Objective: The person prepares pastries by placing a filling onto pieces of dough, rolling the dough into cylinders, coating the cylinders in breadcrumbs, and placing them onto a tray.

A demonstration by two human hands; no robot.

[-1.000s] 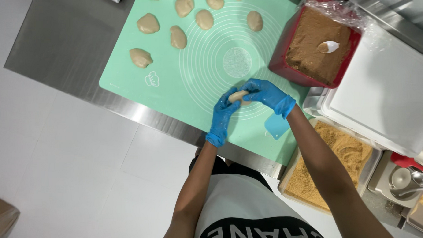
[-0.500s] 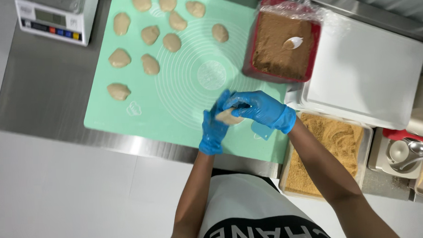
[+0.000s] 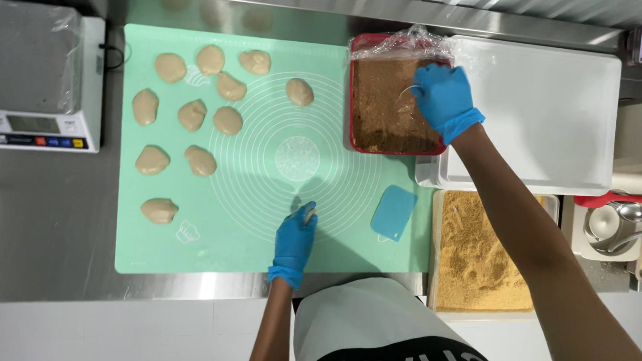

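Steel tabletop [image 3: 45, 233] carries a mint-green baking mat [image 3: 216, 234] with eleven pale dough pieces [image 3: 201, 161] lying mostly on its far left part, a white tray [image 3: 546, 116] at far right, a tub of golden crumbs [image 3: 473, 253] near right, a white scale [image 3: 37, 91] at far left, and a red tray of brown filling [image 3: 386, 107] just right of the mat. Right hand [image 3: 442, 98], blue-gloved, reaches into the red tray with fingers curled around a spoon [image 3: 408, 92]. Left hand [image 3: 294, 238], also gloved, is closed around a dough piece [image 3: 310, 216] at the mat's near middle, with a small blue scraper [image 3: 393, 212] to its right.
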